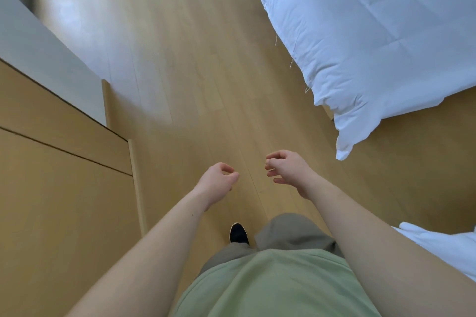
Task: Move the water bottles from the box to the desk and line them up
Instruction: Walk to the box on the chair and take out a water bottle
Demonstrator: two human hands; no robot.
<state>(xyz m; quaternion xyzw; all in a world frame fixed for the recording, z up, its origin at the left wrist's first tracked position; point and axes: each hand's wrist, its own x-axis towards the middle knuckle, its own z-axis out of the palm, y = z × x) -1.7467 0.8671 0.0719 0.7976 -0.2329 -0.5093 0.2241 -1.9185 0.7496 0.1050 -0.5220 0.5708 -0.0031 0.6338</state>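
No water bottle, box or desk top with bottles shows in the head view. My left hand (219,181) hangs out in front of me over the wooden floor, fingers loosely curled, holding nothing. My right hand (287,168) is beside it a little higher, fingers also loosely curled and empty. The two hands are apart, with a gap of bare floor between them.
A wooden cabinet (51,162) with a white top (38,51) runs along the left. A bed with a white duvet (373,41) fills the upper right. A strip of wooden floor (180,72) lies between them. My black shoe (239,233) is below the hands.
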